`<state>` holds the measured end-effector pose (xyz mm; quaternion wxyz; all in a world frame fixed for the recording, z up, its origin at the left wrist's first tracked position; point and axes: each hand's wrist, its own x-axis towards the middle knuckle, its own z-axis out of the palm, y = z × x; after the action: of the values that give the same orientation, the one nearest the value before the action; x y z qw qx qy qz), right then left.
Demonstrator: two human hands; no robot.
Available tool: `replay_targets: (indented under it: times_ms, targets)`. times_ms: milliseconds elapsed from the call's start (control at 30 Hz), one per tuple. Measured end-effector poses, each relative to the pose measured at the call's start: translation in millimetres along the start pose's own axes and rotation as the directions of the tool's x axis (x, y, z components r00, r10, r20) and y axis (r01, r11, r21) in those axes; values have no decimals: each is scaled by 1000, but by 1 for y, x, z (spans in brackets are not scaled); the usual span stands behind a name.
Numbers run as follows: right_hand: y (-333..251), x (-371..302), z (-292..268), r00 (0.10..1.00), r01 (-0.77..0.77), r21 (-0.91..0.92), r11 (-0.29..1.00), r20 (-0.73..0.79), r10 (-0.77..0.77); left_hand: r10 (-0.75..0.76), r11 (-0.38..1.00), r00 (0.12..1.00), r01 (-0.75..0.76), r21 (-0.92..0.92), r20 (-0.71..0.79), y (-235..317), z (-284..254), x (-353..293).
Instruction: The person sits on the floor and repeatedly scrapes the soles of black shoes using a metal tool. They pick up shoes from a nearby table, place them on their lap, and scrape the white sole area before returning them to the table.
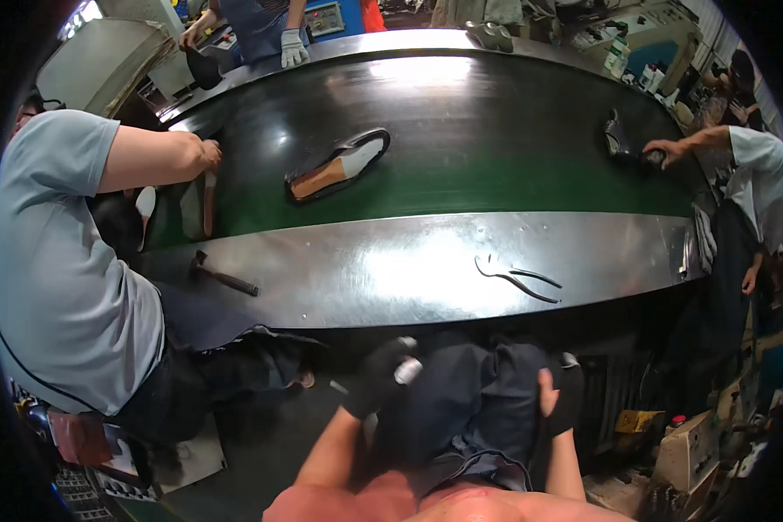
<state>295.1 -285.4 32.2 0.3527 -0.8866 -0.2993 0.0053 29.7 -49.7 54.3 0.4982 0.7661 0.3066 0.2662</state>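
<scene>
My left hand (376,380), in a dark glove with pale patches at the fingertips, is beside my left thigh, blurred, so its grip cannot be made out. A thin light piece (337,385) shows beside it. My right hand (563,396), also dark-gloved with a bare thumb, rests by my right knee; its other fingers are mostly hidden. In front of me, on the metal ledge (391,252), lie pincers (518,277) with spread handles, and a hammer (224,274) further left. Beyond them a dark shoe (339,165) lies on the belt with its tan and white underside showing.
The dark green conveyor belt (496,165) runs across. At left a person in a grey shirt (70,244) touches a shoe (209,200). At right another person's hand (665,152) holds a dark shoe, near another shoe (616,137). A gloved hand (294,50) is across the belt.
</scene>
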Motion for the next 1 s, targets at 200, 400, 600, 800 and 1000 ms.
replay_targets:
  times_ms: [200,400,600,800,1000]
  targets:
    - [202,47,67,761,-403,274,873,631,153,27,943,963,64,326,-269,-16,-88,140]
    - [203,84,147,839,-508,256,822,362,406,267,701,747,283,655,-609,-101,-203,280]
    - [303,91,57,685,-667,598,445,255,683,219,638,934,83,765,-284,-76,-154,334]
    - [136,17,42,718,-695,443,567,479,505,120,614,899,265,744,-420,-62,-165,304]
    - [95,-99,39,812,-498,69,864,386,437,536,306,823,15,952,-185,-100,-211,326]
